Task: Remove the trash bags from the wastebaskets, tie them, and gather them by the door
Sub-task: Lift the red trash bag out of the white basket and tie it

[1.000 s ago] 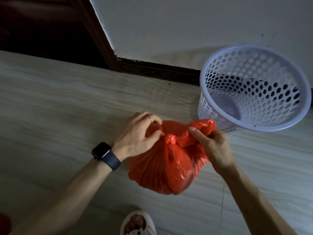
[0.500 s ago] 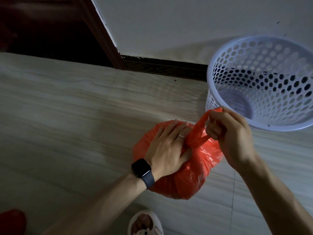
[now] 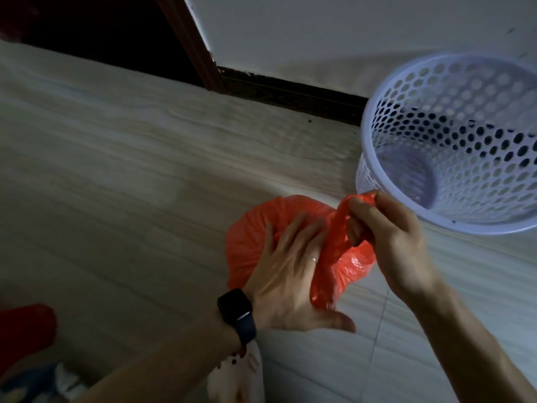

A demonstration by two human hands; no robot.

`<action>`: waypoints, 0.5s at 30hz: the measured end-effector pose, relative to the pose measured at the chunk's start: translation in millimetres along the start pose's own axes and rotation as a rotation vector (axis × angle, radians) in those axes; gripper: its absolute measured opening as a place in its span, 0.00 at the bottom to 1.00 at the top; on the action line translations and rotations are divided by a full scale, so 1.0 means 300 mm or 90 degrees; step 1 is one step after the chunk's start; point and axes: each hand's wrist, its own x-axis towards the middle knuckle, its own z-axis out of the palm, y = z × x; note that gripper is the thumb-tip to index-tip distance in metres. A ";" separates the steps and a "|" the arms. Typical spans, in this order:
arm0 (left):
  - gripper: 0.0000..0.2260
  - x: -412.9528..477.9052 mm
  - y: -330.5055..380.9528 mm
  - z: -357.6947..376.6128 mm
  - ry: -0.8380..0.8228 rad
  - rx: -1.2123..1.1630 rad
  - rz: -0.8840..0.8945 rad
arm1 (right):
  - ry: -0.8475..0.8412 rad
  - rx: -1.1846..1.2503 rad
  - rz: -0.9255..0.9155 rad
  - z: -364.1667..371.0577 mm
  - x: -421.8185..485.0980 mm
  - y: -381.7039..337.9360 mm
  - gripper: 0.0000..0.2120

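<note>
On my feed the red trash bag (image 3: pixel 250 237) sits on the floor (image 3: pixel 116 184), just beside the white perforated wastebasket (image 3: pixel 465 106) on its door-frame side. The wastebasket stands upright against the wall with no liner inside.

The left hand (image 3: pixel 290 274) lies flat on top of the bag, fingers straight and spread, pressing down on the plastic. I can see a thin ring (image 3: pixel 311 258) on one finger and a dark watch (image 3: pixel 236 314) on the wrist.

The right hand (image 3: pixel 389 237) is nearer the wastebasket, just in front of its rim. Its fingers are curled tight around the twisted neck of the bag, which runs taut from the fist to the bag's body.

The dark door frame (image 3: pixel 191 39) stands well away from the wastebasket, past the bag, with a dark baseboard (image 3: pixel 290 94) between them.
</note>
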 end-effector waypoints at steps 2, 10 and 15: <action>0.52 0.002 -0.002 0.033 -0.008 0.062 -0.014 | -0.009 -0.031 0.002 -0.003 -0.009 -0.001 0.13; 0.24 0.068 -0.042 0.195 0.176 0.069 0.007 | -0.032 -0.096 0.012 0.003 -0.005 0.004 0.13; 0.24 0.073 -0.018 0.255 0.115 0.092 -0.011 | -0.051 -0.205 0.076 -0.004 -0.057 -0.008 0.12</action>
